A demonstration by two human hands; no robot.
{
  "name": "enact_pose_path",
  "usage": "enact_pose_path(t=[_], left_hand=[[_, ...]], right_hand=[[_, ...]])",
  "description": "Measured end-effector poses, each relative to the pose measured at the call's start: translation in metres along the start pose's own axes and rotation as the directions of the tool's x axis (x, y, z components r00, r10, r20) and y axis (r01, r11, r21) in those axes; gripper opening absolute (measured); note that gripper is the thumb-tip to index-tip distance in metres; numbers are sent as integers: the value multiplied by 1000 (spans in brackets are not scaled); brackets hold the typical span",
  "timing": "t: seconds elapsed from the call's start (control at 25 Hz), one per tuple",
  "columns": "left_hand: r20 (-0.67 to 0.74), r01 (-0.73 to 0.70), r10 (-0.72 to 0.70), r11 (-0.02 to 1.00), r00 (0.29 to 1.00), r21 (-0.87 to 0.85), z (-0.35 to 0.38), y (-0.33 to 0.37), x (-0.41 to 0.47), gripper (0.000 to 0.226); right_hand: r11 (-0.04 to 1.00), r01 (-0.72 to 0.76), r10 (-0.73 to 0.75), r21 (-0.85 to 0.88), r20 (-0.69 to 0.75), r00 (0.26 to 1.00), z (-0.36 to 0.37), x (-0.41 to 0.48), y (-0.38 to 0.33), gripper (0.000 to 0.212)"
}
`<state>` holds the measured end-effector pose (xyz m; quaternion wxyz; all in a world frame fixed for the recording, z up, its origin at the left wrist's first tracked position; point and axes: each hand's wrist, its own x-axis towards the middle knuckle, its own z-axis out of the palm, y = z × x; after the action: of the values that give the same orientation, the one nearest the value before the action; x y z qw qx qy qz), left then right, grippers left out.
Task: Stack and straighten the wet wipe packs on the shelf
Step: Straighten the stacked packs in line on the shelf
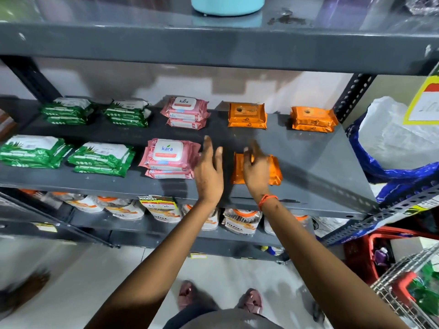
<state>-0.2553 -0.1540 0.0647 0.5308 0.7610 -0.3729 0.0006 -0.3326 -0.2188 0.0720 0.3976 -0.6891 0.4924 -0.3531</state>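
The grey shelf [308,162] is carrying green, pink and orange stacks in two rows. The front orange pack [273,172] is lying beside the pink stack [169,160], long axis running front to back (slightly skewed). The right hand [255,170] is hovering directly over it, fingers spread, holding nothing; the left hand [209,172], open, is flanking its left.

Green [35,151], pink [169,157], orange wet wipe packs [273,169] stacked flat in two shelf rows

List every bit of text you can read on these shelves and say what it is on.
"kara": front pink wipe pack.
"kara": rear pink wipe pack.
"25": front pink wipe pack's corner.
"SUPER MARKET": price tag on the shelf edge.
Green wipe packs, orange wipe packs, jars below: print unreadable.
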Motion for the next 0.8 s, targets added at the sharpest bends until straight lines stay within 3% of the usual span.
enact_pose_path(t=[0.12, 0.24, 0.32, 0.4, 0.44, 0.52, 0.8], left_hand=[[-172, -95, 95, 995, 981, 7, -46, -38, 26, 54], [-246, 55, -45, 998, 968, 35, -88, -91, 52, 53], [-119, 325, -332, 943, 936, -76, -109, -113, 66, 49], [157, 630, -612, 734, 775, -253, -112, -119, 73, 47], [275, 718, -665, 616, 695, -324, -111, -120, 74, 48], [377, 766, -668, 539, 642, -350, -106, -124, 76, 45], [347, 701, -611, 652, 711, -287, -99, -115, 73, 40]], right_hand=[[992, -89, 73, 94, 165, 984, 44, -7, -22, 37], [932, -251, 197, 261, 215, 956, 85, -13, -39, 35], [861, -345, 274, 372, 232, 933, 111, -17, -52, 37], [792, -422, 344, 441, 249, 905, 125, -19, -56, 42], [773, -443, 364, 454, 254, 896, 129, -21, -57, 45], [782, -455, 386, 426, 243, 890, 137, -22, -53, 50], [815, -450, 385, 365, 239, 891, 141, -15, -44, 50]])
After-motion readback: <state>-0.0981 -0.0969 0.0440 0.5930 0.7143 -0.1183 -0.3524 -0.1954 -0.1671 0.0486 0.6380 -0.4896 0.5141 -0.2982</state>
